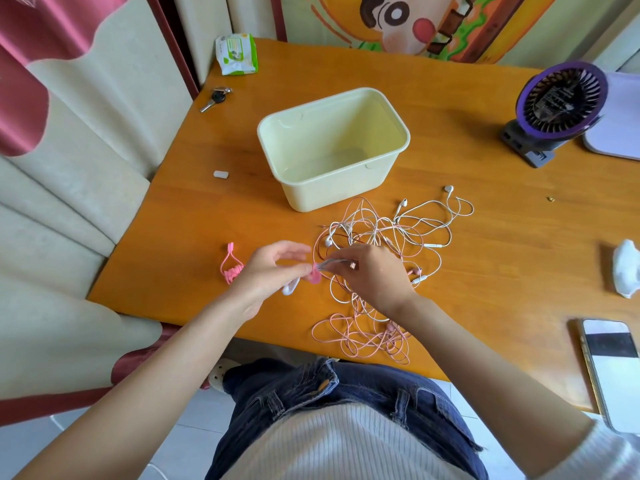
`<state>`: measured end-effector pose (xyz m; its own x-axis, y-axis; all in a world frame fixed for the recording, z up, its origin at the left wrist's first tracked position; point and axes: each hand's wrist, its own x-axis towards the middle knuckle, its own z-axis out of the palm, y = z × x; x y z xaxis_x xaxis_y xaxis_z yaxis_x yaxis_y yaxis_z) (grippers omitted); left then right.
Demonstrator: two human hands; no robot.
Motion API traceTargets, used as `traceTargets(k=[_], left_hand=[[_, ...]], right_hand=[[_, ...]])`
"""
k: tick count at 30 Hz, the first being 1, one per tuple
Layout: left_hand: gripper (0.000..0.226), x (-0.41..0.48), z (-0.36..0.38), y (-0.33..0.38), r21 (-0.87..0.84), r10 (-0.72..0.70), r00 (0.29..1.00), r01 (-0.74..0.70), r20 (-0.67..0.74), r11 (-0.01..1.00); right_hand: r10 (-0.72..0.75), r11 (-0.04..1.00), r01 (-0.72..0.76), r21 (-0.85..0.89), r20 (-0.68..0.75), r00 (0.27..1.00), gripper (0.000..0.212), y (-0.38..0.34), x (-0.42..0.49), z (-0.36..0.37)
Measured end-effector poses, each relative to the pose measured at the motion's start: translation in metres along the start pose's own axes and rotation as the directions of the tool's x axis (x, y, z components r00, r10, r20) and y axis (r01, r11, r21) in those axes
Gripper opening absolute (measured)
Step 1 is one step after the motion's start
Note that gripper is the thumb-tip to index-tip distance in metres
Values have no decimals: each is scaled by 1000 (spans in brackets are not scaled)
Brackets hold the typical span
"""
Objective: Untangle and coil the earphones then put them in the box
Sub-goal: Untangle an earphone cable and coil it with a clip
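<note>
A tangle of white and pink earphones [384, 237] lies on the orange table [485, 220], in front of the pale yellow box [294, 174], which holds nothing. More pink cable [360, 336] is looped near the table's front edge. My right hand [370, 271] pinches a small bundle of white cable [334, 262] just left of the tangle. My left hand [270, 271] pinches a pink cable tie [314, 276] against that bundle. A white tie [290, 288] shows under my left hand. A pink coiled tie [230, 268] lies to the left.
A purple desk fan [557, 105] stands at the back right. A phone [609, 368] lies at the right front edge, a crumpled tissue [625, 268] beyond it. Keys [216, 97] and a wipes packet [237, 53] sit at the back left. A small grey piece [220, 174] lies left of the box.
</note>
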<state>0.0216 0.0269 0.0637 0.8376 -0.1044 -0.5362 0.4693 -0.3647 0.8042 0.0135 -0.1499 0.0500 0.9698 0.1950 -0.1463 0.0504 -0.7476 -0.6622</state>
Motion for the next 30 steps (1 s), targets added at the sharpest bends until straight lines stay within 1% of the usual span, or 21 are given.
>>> traceTargets(k=[2,3,4,5,6,8,9,10,14,17,19,21,24,26,27,28,30], left_hand=[[18,4,1,0,-96,5,993,-16,-114,995],[17,6,2,0,-114,30,982,-52,-186,992],[16,7,3,1,-101,69,967,-96,-244,990],[17,8,3,1,-62,116,957,-137,-265,989],[18,9,3,2,-10,168,958,-176,-230,984],[23,10,6,2,81,249,968,-246,-31,966],[23,11,8,1,109,262,963,-267,65,957],[23,11,10,-1,128,262,958,-276,113,953],[8,14,10,-5,152,270,961,-277,67,949],[3,14,8,-7,250,291,953,-303,83,920],[4,13,8,-6,335,332,940,-338,77,880],[8,14,7,-1,440,397,914,-392,84,808],[4,17,5,12,537,399,907,-406,135,740],[8,23,0,21,577,464,876,-449,133,682],[9,28,-4,25,579,524,846,-477,98,661],[11,33,-10,30,571,575,817,-492,42,657],[15,46,-25,39,579,621,780,-474,-74,663]], right_hand=[[7,1000,-7,-5,-9,1000,22,-1,1,-4],[4,1000,-5,-8,-16,1000,21,-2,2,-5],[1,1000,-1,-12,-22,1000,20,-2,3,-6],[1,1000,-1,-14,-25,1000,20,-2,4,-6],[3,1000,-3,-13,-26,1000,20,-2,5,-7],[-9,1000,9,-1,-22,1000,20,-2,6,-8],[-24,1000,24,5,-16,1000,19,-2,6,-7],[-36,999,36,11,-11,999,19,-2,6,-7],[-10,997,11,76,-20,1000,18,3,6,-5],[-18,996,14,84,43,999,21,5,5,-5],[-34,998,27,64,110,993,24,4,7,-8],[-16,1000,14,14,171,985,27,5,11,-13],[5,1000,-2,-14,208,978,24,8,21,-21],[-3,1000,0,21,167,986,19,7,28,-30],[-6,999,0,48,131,991,17,6,32,-36],[-4,997,-2,72,85,996,16,6,36,-43],[-4,996,7,84,-34,999,16,4,46,-60]])
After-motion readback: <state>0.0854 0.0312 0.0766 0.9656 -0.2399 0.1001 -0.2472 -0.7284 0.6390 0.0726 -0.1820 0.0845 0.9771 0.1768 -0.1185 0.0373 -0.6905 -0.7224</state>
